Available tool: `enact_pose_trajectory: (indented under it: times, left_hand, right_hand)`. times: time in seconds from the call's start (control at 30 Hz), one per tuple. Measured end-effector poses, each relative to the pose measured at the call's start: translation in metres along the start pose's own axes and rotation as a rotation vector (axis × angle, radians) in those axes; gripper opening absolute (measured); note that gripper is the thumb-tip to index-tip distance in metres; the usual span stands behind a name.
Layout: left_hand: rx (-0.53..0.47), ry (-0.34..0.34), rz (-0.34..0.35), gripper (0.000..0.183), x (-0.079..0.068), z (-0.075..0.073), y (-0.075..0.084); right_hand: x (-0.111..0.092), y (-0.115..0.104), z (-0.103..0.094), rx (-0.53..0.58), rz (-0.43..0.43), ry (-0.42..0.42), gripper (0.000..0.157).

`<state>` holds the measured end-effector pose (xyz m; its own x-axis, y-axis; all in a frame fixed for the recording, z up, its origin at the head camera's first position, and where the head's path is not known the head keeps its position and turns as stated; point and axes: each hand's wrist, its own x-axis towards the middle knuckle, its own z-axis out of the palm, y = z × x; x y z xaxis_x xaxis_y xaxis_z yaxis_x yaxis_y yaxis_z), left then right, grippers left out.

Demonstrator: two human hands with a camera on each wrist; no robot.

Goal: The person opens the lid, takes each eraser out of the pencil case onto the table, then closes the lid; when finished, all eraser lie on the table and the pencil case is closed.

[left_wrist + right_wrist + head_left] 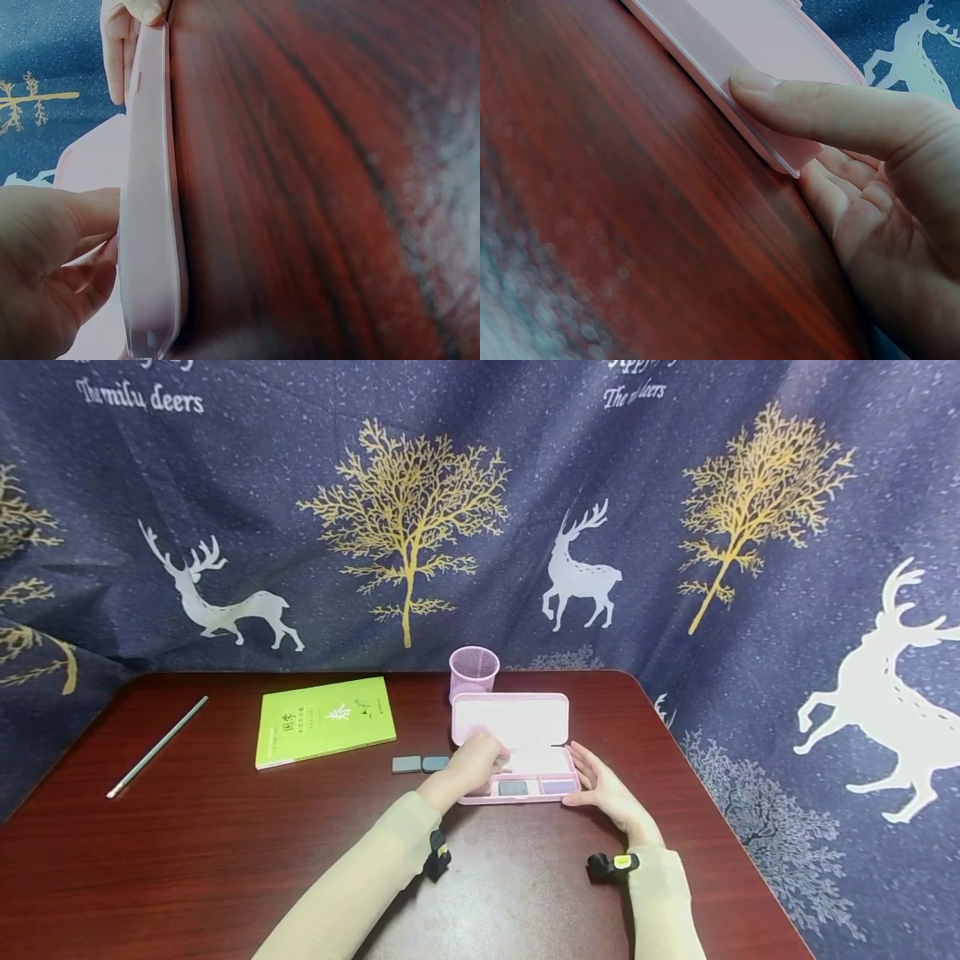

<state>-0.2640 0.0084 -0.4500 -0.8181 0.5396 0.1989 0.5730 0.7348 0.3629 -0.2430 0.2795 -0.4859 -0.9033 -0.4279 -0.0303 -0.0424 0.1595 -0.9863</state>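
A pink pencil case lies on the table with its lid raised toward the back. Curled fingers of my left hand reach over its left part; I cannot tell what they hold. In the left wrist view, that hand is beside the case wall, its fingertips hidden behind the wall. My right hand grips the case's right end, with its thumb on the front rim and the fingers round the end. Inside the front of the case are a grey block and a lilac block.
Two small grey blocks, one beside the other, lie left of the case. A pink mesh pen cup stands behind it. Farther left are a green book and a pencil. A deer-print cloth hangs behind the table.
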Motion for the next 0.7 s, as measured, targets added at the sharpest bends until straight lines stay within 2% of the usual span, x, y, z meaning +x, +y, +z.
enact_pose_trajectory:
  times: [0.1,0.27,0.53,0.7]
  left_hand:
    - [-0.038,0.014,-0.014,0.006,-0.001,0.001,-0.001]
    - [-0.122,0.017,-0.064,0.023,-0.005,-0.003,0.001]
    - [-0.177,0.012,-0.073,0.026,-0.018,-0.018,0.005]
    - [-0.17,0.019,-0.077,0.025,-0.028,-0.028,0.001]
  right_hand:
    - [0.0,0.0,0.0,0.002,0.0,0.001,0.103]
    - [-0.001,-0.001,0.001,-0.008,0.0,0.001,0.103]
    - [-0.001,-0.001,0.001,-0.007,-0.001,0.002,0.103]
    - [0.0,-0.001,0.0,0.007,-0.009,-0.004,0.102]
